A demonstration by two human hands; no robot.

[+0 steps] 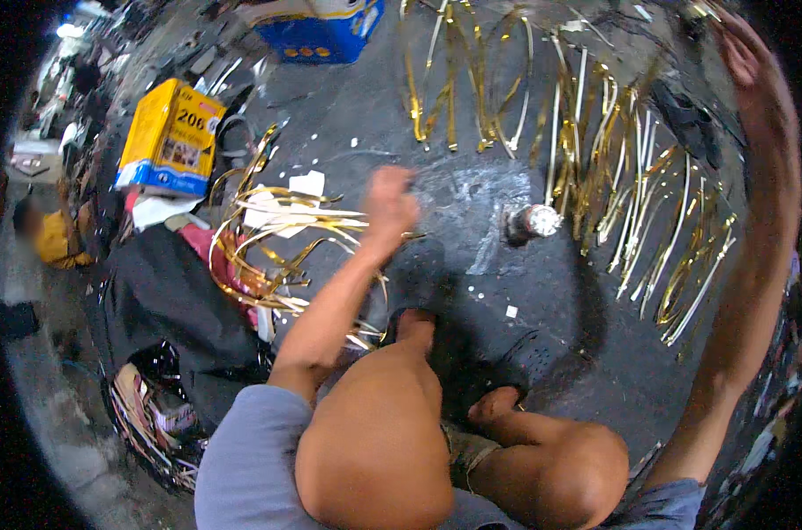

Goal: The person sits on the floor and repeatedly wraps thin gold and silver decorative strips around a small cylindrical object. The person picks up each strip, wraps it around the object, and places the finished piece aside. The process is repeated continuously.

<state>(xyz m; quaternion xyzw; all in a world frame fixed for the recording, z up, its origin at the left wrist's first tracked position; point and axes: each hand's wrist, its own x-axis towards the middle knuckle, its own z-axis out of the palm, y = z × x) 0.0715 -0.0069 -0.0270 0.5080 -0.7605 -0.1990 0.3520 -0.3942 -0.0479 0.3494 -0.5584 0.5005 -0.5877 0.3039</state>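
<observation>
My left hand (390,208) is curled and blurred by motion over the dark floor; whether anything is in it I cannot make out. Beside its wrist lies a looped bundle of shiny gold and white strips (282,212). Far off to the upper right, my right arm reaches out, and my right hand (744,57) has its fingers drawn together near the picture's edge. A small pale, gold-tinted piece shows at those fingertips, too small to name. More gold and white strips (609,150) are spread in rows on the floor between the two hands, toward the right.
A silvery-topped cylinder (535,221) stands on a patch of clear tape (498,212). A yellow and blue box (173,137) is at left, a blue box (321,35) at the far side. Black cloth (176,309) lies near my left knee. A person in yellow (61,238) is far left.
</observation>
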